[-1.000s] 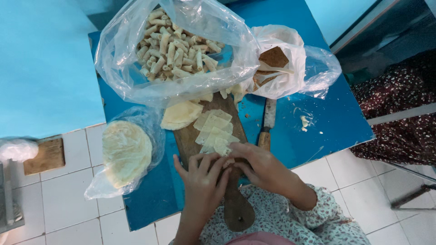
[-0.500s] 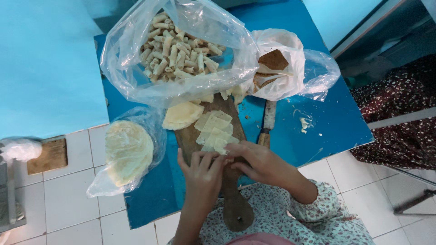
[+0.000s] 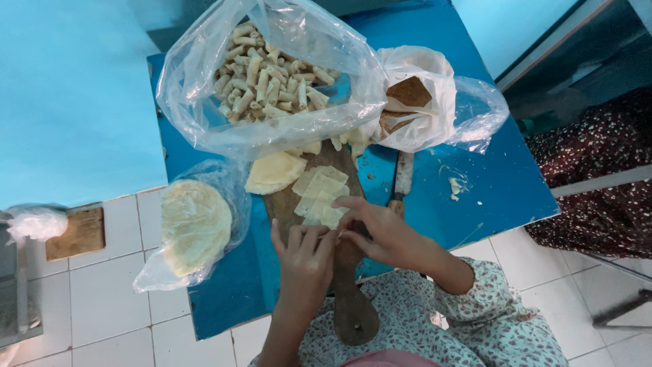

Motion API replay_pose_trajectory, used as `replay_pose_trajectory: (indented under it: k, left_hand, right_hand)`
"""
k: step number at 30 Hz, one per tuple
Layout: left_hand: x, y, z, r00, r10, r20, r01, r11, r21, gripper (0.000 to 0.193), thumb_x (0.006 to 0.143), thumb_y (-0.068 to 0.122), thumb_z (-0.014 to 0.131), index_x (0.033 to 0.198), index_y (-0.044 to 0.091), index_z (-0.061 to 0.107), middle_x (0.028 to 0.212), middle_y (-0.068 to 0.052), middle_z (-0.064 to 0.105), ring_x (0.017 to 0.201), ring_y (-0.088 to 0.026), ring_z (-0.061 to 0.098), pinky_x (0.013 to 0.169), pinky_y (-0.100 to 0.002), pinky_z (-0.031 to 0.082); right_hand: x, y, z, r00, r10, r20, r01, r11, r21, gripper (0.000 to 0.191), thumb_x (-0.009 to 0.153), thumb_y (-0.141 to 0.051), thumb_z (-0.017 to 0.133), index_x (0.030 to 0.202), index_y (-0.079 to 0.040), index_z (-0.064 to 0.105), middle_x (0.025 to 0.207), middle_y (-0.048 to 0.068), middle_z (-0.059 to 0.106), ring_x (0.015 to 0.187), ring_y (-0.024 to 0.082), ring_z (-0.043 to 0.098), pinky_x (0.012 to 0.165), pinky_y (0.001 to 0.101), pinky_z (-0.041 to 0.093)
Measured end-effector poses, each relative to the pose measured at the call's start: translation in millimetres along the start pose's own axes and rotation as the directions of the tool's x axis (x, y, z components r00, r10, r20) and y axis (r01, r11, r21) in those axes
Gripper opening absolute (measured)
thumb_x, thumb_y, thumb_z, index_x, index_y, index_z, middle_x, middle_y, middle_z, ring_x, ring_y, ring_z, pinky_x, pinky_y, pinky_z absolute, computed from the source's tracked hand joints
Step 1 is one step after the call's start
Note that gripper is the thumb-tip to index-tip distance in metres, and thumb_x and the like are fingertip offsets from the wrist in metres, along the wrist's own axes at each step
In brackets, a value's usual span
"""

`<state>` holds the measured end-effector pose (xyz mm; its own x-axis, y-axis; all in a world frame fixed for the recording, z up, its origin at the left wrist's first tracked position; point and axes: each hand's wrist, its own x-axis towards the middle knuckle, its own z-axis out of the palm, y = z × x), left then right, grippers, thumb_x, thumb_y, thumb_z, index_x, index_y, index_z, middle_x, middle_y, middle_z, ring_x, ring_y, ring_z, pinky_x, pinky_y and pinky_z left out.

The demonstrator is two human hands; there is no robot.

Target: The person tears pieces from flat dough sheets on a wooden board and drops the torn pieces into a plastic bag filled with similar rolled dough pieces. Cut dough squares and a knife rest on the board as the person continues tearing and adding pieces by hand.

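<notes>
left hand [image 3: 303,261]: lay on the wooden board [image 3: 339,258], fingers curled together over a small pale piece; most of what it gripped was hidden, so can't tell exactly what it had.
right hand [image 3: 380,231]: fingers bent and pinched toward the left hand's fingertips, index finger lying across the near edge of the cut wrapper squares [image 3: 319,194]. Both hands met at the same spot, touching.
cut wrapper squares: pale yellow stack, spread on the upper part of the board, just above the hands.
wooden board: dark brown, paddle-shaped, handle pointing at the person, lay on the blue table [image 3: 502,183].
folded wrapper [image 3: 274,172]: pale, lay half on the board's top-left edge, beside the squares.
round wrappers [image 3: 195,224]: stack inside a clear bag, left of the board, hanging over the table's left edge.
rolled pieces [image 3: 268,81]: heap of small tan rolls in a big clear plastic bag [image 3: 204,115], far side of the table, bag touching the board's top end.
white bag [image 3: 414,102]: right of the big bag, brown filling showed inside.
knife [image 3: 402,178]: lay on the table just right of the board, handle partly behind the right hand.
sleeve [image 3: 489,306]: floral, on the right arm.
</notes>
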<state>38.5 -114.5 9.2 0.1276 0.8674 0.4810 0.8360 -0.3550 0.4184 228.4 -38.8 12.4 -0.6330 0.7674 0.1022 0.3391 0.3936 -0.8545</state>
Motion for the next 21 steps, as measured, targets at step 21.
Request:
replay_pose_trajectory:
  k: [21]
  left_hand:
    - [6.4,-0.9,-1.3,1.0,-0.023,0.002,0.023,0.999,0.038,0.015,0.084,0.015,0.078,0.097,0.01,0.072,0.098,-0.002,0.063,0.097,-0.025,0.06,0.111,-0.071,0.027]
  right_hand:
    - [9.0,-2.1,4.7,0.952,-0.282,-0.114,0.243,0.931,-0.274,0.058,0.081,0.01,0.065,0.136,-0.004,0.052,0.096,0.013,0.069,0.094,0.035,0.071,0.08,0.044,0.056]
